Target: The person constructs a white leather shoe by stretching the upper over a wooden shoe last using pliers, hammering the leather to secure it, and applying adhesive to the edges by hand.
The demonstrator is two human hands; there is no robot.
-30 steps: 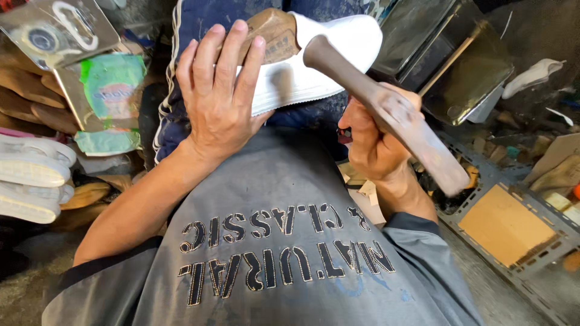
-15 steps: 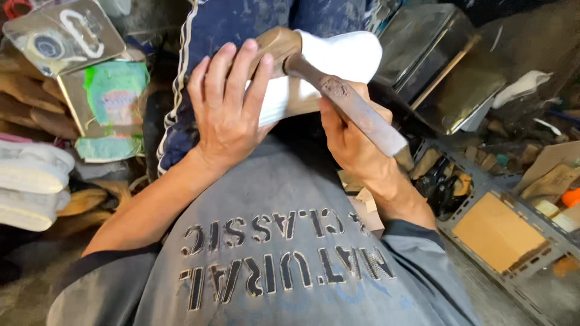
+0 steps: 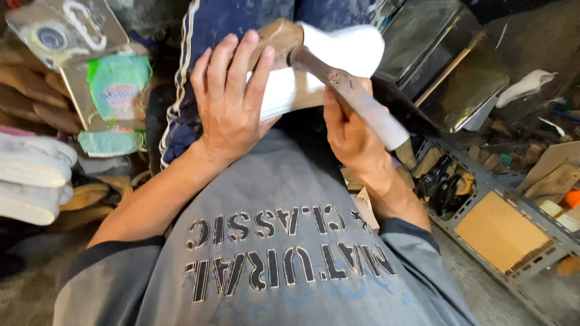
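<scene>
We see the white shoe (image 3: 338, 66) resting sole-up on the lap against the blue trousers (image 3: 199, 72). Our left hand (image 3: 232, 102) lies flat over the shoe's near side, fingers spread and pressing it down. Just right of the shoe, our right hand (image 3: 350, 136) has its grip clamped on the hammer (image 3: 344, 90) handle, the hammer's head touching the sole.
</scene>
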